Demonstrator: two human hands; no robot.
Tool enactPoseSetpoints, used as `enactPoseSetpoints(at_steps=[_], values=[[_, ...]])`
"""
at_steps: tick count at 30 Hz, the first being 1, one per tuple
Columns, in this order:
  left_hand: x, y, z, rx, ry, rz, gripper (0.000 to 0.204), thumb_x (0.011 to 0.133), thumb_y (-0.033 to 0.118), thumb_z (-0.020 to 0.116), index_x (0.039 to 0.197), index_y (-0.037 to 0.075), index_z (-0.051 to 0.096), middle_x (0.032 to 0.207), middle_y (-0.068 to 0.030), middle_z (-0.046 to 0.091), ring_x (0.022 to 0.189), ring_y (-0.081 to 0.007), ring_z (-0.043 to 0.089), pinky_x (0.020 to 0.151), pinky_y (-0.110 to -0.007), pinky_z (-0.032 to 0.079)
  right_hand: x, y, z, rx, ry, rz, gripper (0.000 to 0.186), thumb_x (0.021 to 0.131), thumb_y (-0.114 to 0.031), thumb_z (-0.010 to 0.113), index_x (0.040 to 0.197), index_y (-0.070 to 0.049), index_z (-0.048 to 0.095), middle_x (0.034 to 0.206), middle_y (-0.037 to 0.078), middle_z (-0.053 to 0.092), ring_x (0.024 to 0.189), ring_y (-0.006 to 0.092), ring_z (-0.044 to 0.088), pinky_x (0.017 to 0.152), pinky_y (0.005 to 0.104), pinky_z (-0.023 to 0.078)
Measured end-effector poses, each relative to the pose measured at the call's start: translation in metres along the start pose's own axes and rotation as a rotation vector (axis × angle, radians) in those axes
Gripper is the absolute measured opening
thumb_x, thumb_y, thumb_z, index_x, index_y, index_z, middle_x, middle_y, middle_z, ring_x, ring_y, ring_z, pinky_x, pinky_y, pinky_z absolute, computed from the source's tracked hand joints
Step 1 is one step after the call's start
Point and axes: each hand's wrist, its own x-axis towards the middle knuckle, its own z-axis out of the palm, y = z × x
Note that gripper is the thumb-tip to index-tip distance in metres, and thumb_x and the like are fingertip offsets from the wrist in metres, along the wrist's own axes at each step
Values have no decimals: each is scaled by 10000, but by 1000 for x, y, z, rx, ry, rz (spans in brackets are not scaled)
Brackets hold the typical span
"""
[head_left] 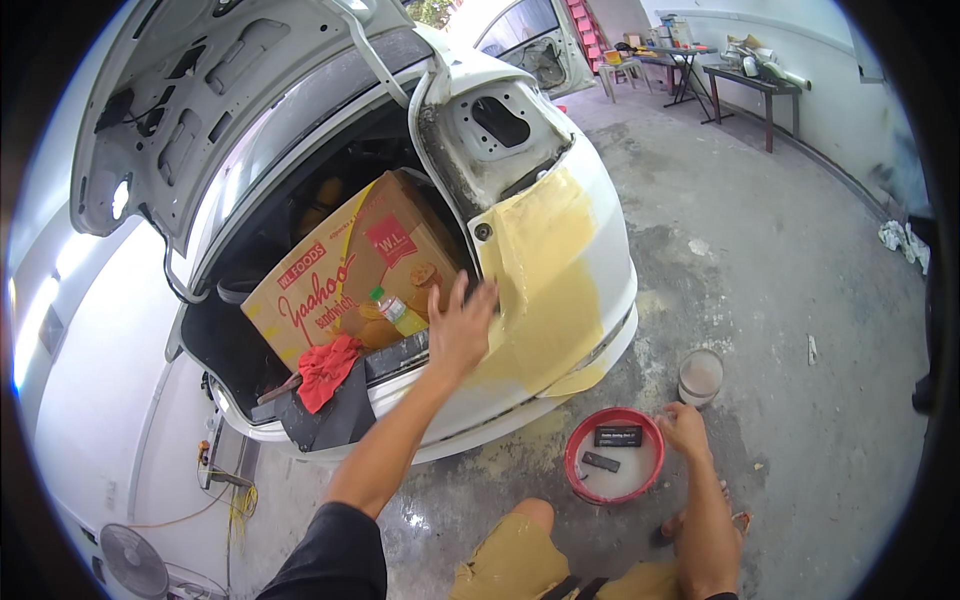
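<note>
My left hand reaches over the rear corner of a white car, fingers spread, at the edge of a panel coated in yellowish filler. Whether its fingertips touch the panel, I cannot tell. Low on the right, my right hand has its fingers curled beside the rim of a red basin. Anything inside those fingers is hidden. Cloudy water fills the basin, with a black block and a smaller dark block in it. A clear tub of greyish liquid stands just beyond my right hand.
The trunk lid is raised. Inside the trunk sit a large cardboard box, a green-capped bottle and a red cloth. A fan and yellow cable are at lower left. Cluttered benches line the far wall.
</note>
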Motion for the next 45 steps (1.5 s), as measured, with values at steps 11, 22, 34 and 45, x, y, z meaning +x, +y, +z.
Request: enactPoseSetpoints(at_steps=[11, 22, 34, 45], values=[[25, -25, -6, 160, 369, 369, 588, 962, 143, 552, 1535, 271, 555, 1592, 101, 535, 1494, -205, 422, 1264, -584, 112, -8, -6, 13, -102, -53, -72, 427, 876, -366, 796, 1216, -111, 750, 1206, 226, 662, 1137, 439, 658, 976, 507, 537], [54, -74, -3, 130, 124, 502, 664, 834, 128, 651, 1484, 254, 601, 1515, 79, 598, 1397, -190, 473, 1216, -534, 227, -8, -14, 8, -144, -65, -68, 407, 886, -370, 794, 1202, -116, 756, 1222, 194, 670, 1155, 405, 660, 988, 531, 527], [17, 19, -13, 42, 106, -9, 628, 915, 123, 562, 1542, 135, 534, 1597, 29, 517, 1454, -308, 425, 1189, -618, 253, -6, -20, 7, -199, -121, -72, 407, 887, -392, 791, 1195, -127, 762, 1230, 205, 669, 1169, 402, 657, 990, 542, 527], [-1, 52, -12, -307, 113, -345, 519, 1022, 191, 574, 1526, 316, 579, 1758, -7, 268, 1585, -419, 204, 1213, -708, 143, -1, -2, 5, -82, 1, -59, 438, 887, -391, 785, 1230, -122, 745, 1223, 196, 661, 1170, 415, 646, 997, 542, 512]])
